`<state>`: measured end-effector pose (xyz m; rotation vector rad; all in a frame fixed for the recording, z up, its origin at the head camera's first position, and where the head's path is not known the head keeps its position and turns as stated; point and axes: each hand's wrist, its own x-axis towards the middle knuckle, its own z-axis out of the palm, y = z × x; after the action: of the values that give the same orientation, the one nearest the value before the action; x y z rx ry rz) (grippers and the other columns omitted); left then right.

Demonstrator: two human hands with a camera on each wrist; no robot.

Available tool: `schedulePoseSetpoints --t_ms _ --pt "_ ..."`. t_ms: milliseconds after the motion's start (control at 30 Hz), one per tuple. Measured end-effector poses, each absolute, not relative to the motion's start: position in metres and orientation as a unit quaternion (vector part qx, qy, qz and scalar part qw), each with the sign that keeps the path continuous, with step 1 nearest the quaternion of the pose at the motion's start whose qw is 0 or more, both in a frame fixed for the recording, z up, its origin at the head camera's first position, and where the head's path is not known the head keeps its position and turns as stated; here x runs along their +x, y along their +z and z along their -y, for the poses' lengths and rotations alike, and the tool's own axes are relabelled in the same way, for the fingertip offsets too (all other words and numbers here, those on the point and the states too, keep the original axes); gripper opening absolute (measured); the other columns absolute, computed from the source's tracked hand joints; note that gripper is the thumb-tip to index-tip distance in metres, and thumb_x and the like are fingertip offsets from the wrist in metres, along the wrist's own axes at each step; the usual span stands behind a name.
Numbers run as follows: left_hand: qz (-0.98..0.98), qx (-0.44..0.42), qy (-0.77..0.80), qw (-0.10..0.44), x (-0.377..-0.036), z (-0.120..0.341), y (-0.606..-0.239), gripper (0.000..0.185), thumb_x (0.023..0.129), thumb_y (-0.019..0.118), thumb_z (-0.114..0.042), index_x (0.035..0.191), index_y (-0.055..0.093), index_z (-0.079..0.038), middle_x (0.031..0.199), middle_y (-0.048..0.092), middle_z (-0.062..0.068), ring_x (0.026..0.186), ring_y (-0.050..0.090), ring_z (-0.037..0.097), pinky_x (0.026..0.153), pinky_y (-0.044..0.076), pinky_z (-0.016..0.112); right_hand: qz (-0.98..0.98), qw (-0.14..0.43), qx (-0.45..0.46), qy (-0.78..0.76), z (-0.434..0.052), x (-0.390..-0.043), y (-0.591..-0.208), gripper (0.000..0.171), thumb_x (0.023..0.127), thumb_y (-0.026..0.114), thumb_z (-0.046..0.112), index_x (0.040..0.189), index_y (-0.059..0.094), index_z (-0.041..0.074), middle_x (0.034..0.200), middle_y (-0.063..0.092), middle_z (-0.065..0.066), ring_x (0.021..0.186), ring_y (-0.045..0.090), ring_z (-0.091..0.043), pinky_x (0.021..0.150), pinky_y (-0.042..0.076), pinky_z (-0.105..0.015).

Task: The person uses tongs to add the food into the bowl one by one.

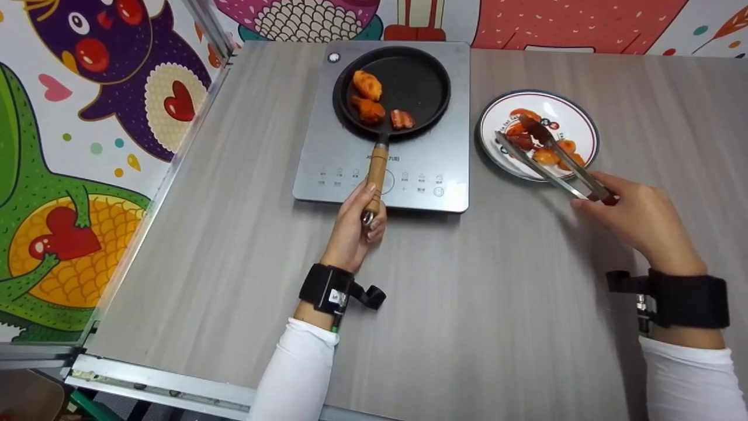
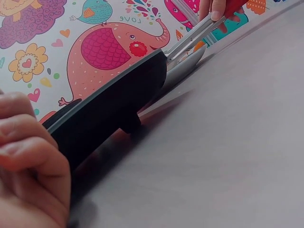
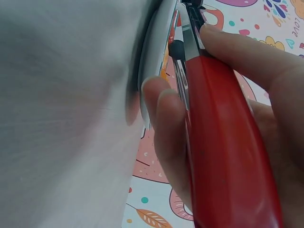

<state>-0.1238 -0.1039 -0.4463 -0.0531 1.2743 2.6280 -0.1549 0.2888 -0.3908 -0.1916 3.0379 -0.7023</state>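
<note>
Fingers of left hand (image 1: 357, 225) wrap pan handle (image 1: 377, 169) — right hand (image 1: 634, 219) pinches tongs (image 1: 549, 156).

A grey wood-grain table (image 1: 502, 304) fills the scene. An induction cooktop (image 1: 444, 169) sits at its far centre, touch controls along its near edge. Cartoon wallpaper runs along the left and far sides: a purple creature (image 1: 117, 64) with red heart, a green creature (image 1: 23, 193) lower left, a pink elephant (image 2: 114, 52) in the left wrist view. A metal frame rail (image 1: 158, 389) edges the table's near-left side.
</note>
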Motion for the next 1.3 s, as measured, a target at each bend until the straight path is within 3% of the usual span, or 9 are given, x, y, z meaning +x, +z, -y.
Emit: schedulePoseSetpoints --t_ms 400,733,1000,1300 --pt "-0.430 -0.029 0.895 0.115 -0.1236 0.1045 -0.4464 0.052 0.088 0.055 -0.034 0.133 0.037 -0.019 0.056 0.041 -0.002 0.041 0.034 0.007 0.035 0.025 0.018 -0.973 0.032 -0.057 -0.222 -0.2880 -0.1512 -0.3887 0.058 0.076 0.064 0.049 0.122 0.056 0.014 0.073 0.056 -0.007 0.060 0.047 -0.020 0.044 0.033 -0.029" --pt "-0.439 -0.024 0.892 0.107 -0.1239 0.1049 -0.4477 0.052 0.088 0.054 -0.035 0.133 0.036 -0.017 0.056 0.041 -0.002 0.042 0.033 0.007 0.036 0.026 0.018 -0.969 0.022 -0.076 -0.233 -0.2838 -0.1512 -0.3895 0.051 0.078 0.066 0.042 0.121 0.058 0.017 0.069 0.054 -0.005 0.063 0.044 -0.021 0.047 0.031 -0.028" --pt "-0.440 -0.022 0.892 0.105 -0.1236 0.1045 -0.4475 0.053 0.088 0.054 -0.035 0.134 0.035 -0.017 0.057 0.041 -0.002 0.042 0.034 0.007 0.036 0.026 0.018 -0.969 0.025 -0.071 -0.235 -0.2815 -0.1497 -0.3903 0.050 0.078 0.065 0.043 0.122 0.057 0.019 0.060 0.058 -0.003 0.054 0.049 -0.018 0.043 0.033 -0.029" --pt "-0.439 -0.021 0.892 0.109 -0.1238 0.1042 -0.4461 0.052 0.088 0.053 -0.035 0.134 0.035 -0.016 0.057 0.041 -0.001 0.042 0.034 0.007 0.035 0.026 0.018 -0.968 0.024 -0.071 -0.240 -0.2808 -0.1495 -0.3899 0.049 0.081 0.061 0.044 0.123 0.056 0.020 0.065 0.063 -0.003 0.053 0.052 -0.015 0.041 0.035 -0.029"
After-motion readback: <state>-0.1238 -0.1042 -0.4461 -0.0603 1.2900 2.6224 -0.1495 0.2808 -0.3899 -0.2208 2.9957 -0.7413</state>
